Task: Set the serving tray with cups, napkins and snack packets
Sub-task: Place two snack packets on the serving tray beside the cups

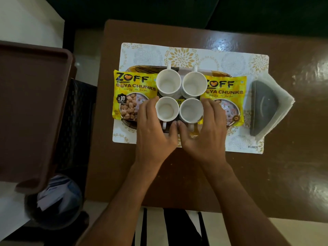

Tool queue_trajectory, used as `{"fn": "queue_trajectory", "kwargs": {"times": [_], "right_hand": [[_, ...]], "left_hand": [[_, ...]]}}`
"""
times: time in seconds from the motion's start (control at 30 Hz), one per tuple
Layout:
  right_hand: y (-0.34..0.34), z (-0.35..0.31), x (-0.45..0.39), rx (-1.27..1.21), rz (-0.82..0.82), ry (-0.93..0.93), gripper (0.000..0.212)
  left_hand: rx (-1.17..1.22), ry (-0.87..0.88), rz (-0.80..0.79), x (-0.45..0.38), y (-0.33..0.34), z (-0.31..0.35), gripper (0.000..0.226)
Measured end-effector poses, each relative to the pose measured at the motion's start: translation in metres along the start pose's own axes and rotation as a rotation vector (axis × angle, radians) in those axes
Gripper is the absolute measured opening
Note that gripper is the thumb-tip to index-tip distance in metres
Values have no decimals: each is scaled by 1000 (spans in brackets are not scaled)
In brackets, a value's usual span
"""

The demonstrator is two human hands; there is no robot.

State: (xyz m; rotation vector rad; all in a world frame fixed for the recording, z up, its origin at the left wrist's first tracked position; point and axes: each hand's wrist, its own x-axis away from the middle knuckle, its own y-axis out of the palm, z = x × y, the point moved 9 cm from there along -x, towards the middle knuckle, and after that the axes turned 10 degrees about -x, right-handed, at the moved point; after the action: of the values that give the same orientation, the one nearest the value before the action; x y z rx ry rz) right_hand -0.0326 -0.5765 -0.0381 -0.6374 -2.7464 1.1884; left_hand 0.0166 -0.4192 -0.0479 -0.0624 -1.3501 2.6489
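Note:
Several white cups stand together on the serving tray (142,68): two far cups (168,82) (194,83) and two near cups (166,108) (190,110). A yellow soya chunks packet (132,89) lies on the tray's left end, and a second packet (229,93) lies on the right end. My left hand (154,128) cups the near left cup, fingers on its left side and thumb at its near side. My right hand (205,128) curls the same way around the near right cup. The two thumbs almost touch between the cup handles.
The tray sits on a patterned placemat (195,54) on a brown table (284,166). A dark holder (264,107) with a stack of napkins (282,105) lies at the mat's right edge. A brown empty tray (32,107) stands at the left, off the table.

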Motion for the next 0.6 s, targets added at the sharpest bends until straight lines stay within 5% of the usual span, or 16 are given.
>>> {"fn": "queue_trajectory", "kwargs": {"times": [0.6], "right_hand": [[-1,7,-4,34,59,36,61]], "left_hand": [[10,26,0,-5,3,-1,64]]}}
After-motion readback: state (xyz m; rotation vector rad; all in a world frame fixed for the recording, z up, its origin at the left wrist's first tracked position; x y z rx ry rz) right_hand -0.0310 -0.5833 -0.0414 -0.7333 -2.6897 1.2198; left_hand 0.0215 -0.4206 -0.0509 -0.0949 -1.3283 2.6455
